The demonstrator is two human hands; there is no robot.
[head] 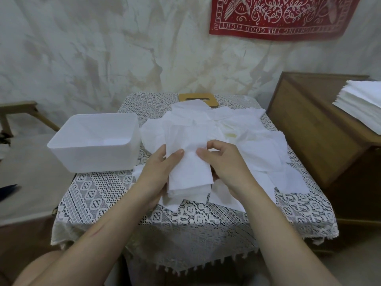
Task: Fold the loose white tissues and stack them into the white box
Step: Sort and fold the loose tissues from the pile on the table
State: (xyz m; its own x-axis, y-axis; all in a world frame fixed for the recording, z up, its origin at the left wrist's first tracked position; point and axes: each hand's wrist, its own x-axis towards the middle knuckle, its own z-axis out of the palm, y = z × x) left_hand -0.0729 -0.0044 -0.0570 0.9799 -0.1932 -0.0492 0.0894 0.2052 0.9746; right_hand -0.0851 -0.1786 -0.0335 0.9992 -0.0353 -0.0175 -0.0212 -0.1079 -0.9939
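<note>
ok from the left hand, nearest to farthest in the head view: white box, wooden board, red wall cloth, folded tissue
1. folded tissue, held by the left hand itself
2. white box, just to its left
3. wooden board, farther back, centre
4. red wall cloth, high on the wall behind

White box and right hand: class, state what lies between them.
In the head view, the left hand and the folded tissue both hands pinch lie between the white box and the right hand.

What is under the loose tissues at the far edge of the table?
A wooden board with a slot pokes out from under the loose tissues; most of it is covered.
</note>
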